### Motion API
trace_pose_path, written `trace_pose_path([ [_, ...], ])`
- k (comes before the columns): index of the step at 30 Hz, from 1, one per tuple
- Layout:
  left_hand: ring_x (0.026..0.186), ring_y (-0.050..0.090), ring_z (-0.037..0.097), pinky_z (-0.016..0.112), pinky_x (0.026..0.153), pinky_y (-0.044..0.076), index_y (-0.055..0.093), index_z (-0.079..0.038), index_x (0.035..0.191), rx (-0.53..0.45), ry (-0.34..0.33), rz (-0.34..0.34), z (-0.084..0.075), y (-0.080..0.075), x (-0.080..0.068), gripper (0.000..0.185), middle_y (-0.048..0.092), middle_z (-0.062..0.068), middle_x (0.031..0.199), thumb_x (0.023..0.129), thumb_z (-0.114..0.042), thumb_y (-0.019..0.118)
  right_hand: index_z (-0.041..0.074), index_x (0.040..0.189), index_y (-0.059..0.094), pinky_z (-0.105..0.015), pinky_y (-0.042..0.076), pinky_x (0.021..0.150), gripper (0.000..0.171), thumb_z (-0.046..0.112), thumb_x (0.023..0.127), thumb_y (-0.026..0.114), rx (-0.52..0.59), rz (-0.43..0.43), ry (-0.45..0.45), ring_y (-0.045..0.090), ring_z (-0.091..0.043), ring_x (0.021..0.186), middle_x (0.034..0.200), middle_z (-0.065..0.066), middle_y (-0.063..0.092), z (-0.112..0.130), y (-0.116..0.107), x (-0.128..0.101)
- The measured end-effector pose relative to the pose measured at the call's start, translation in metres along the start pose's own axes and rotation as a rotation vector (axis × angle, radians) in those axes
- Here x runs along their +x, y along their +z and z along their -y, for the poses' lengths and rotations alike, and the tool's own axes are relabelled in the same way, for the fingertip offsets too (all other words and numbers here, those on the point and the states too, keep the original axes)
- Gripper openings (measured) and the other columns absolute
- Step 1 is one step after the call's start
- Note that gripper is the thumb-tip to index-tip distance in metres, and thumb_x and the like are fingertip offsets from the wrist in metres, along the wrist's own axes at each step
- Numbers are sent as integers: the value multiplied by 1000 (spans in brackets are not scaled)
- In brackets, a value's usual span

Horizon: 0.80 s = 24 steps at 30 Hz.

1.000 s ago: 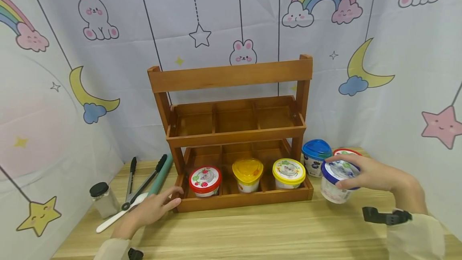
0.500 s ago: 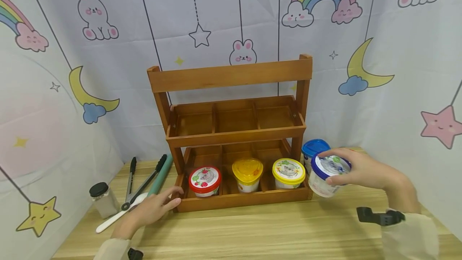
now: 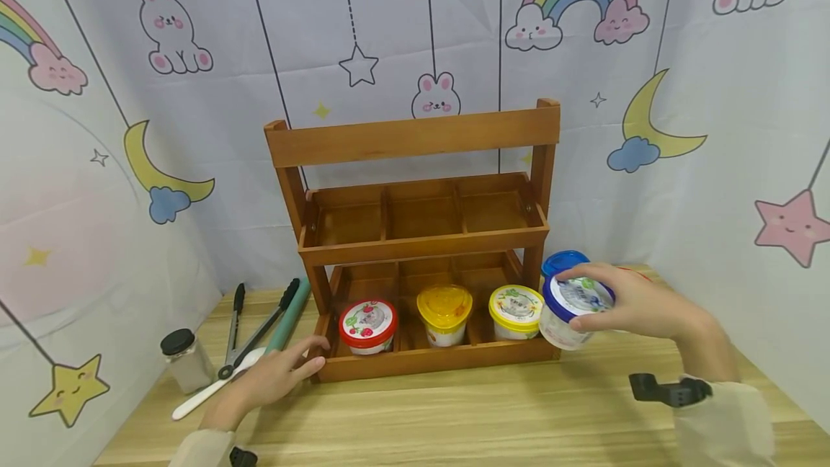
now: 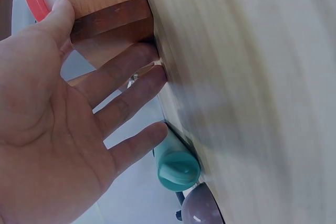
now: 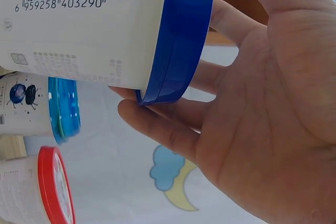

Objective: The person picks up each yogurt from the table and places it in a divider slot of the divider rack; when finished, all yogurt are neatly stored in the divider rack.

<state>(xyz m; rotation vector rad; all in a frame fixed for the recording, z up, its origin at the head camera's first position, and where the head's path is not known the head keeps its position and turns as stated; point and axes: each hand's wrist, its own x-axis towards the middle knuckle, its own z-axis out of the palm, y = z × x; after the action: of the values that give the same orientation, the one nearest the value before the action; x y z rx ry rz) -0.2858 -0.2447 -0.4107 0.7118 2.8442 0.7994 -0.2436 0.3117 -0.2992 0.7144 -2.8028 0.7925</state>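
In the head view, my right hand (image 3: pixel 645 301) grips a white tub with a dark blue lid (image 3: pixel 579 297) by its lid, tilted, at the right end of the wooden two-tier rack (image 3: pixel 424 236). The right wrist view shows the tub's barcode side (image 5: pixel 79 30), thumb and fingers around the lid. My left hand (image 3: pixel 272 379) rests at the rack's lower left corner, thumb against the wood and other fingers extended. On the lower tier sit a red-lidded tub (image 3: pixel 368 324), a tub with a domed yellow lid (image 3: pixel 445 312) and a flat yellow-lidded tub (image 3: pixel 516 310).
Behind the held tub stands a tub with a bright blue lid (image 3: pixel 564 261); beside it is a red-lidded tub (image 5: pixel 51 187), mostly hidden in the head view. At left lie tongs (image 3: pixel 259 334), a white spoon (image 3: pixel 201 396), a green cylinder (image 3: pixel 288 316) and a black-capped jar (image 3: pixel 188 362).
My right hand has carried the dark blue-lidded tub leftward and slightly up, to beside the flat yellow-lidded tub. It now partly covers the bright blue-lidded tub. My left hand stays put.
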Motion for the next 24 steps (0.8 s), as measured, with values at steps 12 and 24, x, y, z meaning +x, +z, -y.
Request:
trace_pose_path([
  [12, 77, 62, 14, 48, 74, 48, 51, -17, 136, 4, -9, 2, -1, -1, -1, 37, 67, -4, 92, 106, -39, 49, 23, 137, 57, -31, 53, 77, 64, 45, 82, 82, 38, -4, -18, 57, -29, 112, 140, -15, 52, 8, 4, 6],
  [24, 79, 63, 15, 53, 77, 49, 51, -18, 135, 11, 3, 8, -1, 1, 0, 37, 67, -6, 88, 106, -40, 49, 23, 134, 60, -36, 50, 81, 61, 46, 81, 82, 20, -14, -46, 54, -33, 119, 144, -15, 50, 19, 11, 15],
])
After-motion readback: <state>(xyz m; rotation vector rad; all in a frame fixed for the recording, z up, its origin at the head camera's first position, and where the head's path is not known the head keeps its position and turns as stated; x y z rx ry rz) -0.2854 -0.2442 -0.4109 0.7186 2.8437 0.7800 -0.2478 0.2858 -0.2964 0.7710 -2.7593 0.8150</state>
